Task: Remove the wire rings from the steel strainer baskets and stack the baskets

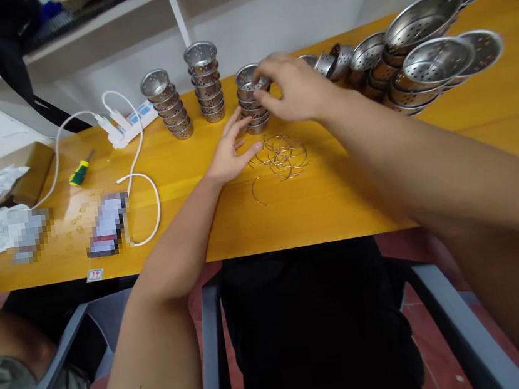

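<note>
A short stack of perforated metal cups (254, 112) stands before me on the wooden table. My right hand (291, 86) reaches over its top cup (245, 81), with index finger and thumb bent around the near right rim. Beside the lower part of this stack, my left hand (230, 151) is open with fingers spread, some tips close to or touching the cups. Thin wire rings (286, 156) lie in a loose heap just below the stack, and one curved wire (253, 192) lies apart.
Two taller cup stacks (206, 90) (171, 110) stand left. Larger perforated metal bowls (437, 62) are piled right. A power strip (130, 125), white cable, screwdriver (79, 172) and phone (108, 225) occupy the left side. Another person's arm (6, 330) is at lower left.
</note>
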Demonstrator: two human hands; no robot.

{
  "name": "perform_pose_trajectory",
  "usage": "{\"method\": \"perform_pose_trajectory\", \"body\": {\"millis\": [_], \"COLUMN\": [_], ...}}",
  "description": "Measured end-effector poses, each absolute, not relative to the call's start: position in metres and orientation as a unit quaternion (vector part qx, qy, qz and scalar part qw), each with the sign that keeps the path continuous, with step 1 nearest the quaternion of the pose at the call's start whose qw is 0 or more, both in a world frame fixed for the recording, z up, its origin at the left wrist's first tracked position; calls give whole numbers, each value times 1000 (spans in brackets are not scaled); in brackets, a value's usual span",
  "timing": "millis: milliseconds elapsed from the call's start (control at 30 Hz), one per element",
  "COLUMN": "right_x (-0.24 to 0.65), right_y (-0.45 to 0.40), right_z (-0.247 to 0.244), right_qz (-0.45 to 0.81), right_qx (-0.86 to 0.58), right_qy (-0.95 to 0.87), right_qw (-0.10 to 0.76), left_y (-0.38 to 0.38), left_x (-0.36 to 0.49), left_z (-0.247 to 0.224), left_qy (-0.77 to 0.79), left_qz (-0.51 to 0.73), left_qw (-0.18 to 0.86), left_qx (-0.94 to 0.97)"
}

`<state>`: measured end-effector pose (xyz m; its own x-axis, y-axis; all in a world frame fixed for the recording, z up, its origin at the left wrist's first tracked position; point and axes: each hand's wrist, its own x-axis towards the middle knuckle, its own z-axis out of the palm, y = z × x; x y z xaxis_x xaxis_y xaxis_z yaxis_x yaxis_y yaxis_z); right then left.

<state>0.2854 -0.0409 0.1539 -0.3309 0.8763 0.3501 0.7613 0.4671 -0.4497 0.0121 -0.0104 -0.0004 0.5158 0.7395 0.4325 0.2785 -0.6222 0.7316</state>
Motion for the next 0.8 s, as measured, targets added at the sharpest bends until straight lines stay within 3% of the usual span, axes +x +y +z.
{"method": "perform_pose_trajectory", "body": {"millis": [100,300,533,700,800], "right_x": [309,344,331,332,331], "right_y": [-48,-28,-17,-44,-69], "right_z": [149,131,137,158,165], "right_qz": [27,10,-9,-27,8], "right_qx": [-592,-705,-712,-721,-671], "right_qy": [-727,-701,-701,-687,-702], "right_qw": [347,109,51,89,240], "left_y": [-13,-17,-26,-36,-45], "left_x": [12,12,12,16,23], "left_z": [0,9,29,38,39], "left_qy": [323,338,351,339,337], "left_qz": [378,409,501,524,506], "left_qw": [288,297,298,259,286], "left_qx": [819,794,733,737,741]}}
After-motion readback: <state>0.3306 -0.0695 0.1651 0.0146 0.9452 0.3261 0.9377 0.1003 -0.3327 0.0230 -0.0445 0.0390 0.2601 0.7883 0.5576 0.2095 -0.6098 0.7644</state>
